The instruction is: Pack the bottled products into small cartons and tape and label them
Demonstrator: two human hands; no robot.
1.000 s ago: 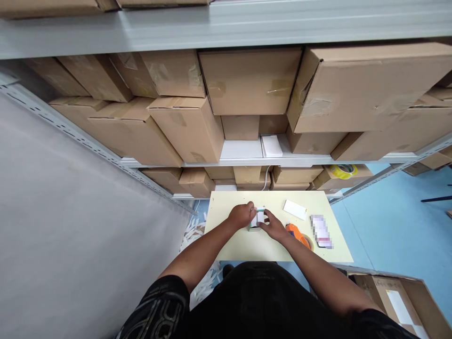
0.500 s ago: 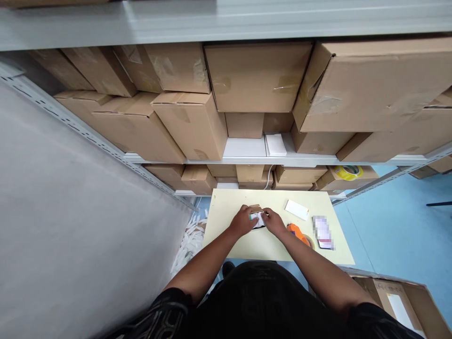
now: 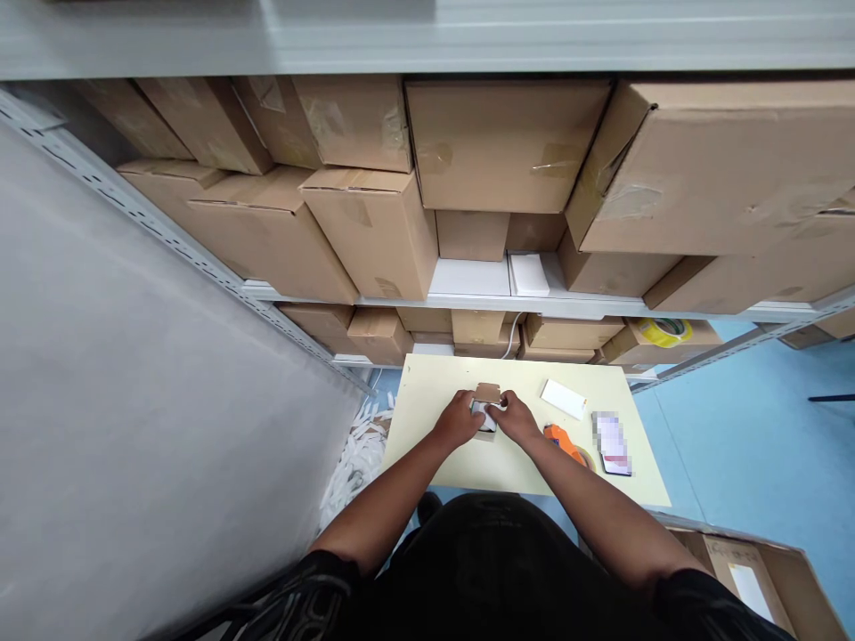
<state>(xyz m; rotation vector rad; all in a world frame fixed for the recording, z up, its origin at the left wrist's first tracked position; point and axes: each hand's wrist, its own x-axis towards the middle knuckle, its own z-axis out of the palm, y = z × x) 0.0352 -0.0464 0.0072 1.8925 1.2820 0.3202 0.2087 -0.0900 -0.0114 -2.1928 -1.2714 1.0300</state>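
Between my hands, on the pale yellow table [image 3: 434, 467], is a small cardboard box [image 3: 488, 393] with its brown flap raised at the far side. Something white shows inside it, too small to name. My left hand [image 3: 459, 417] grips the box's left side, thumb over the white contents. From the right, my right hand [image 3: 517, 417] holds the other side, its fingers bent near the flap's base. An orange tape dispenser [image 3: 562, 441] lies just right of my right forearm. A flat white box [image 3: 564, 398] rests beyond it, and a phone [image 3: 612, 443] lies near the table's right edge.
Brown cartons [image 3: 508, 147] fill the grey metal shelving [image 3: 374, 303] ahead. Yellow tape [image 3: 666, 332] sits on a lower carton at right. White paper strips [image 3: 357, 458] heap on the floor at left. An open carton [image 3: 811, 579] stands at lower right.
The box's brown flap now stands up higher and shows more of its face. Both hands stay on the box, with the right fingers shifted slightly. The camera view has moved a little.
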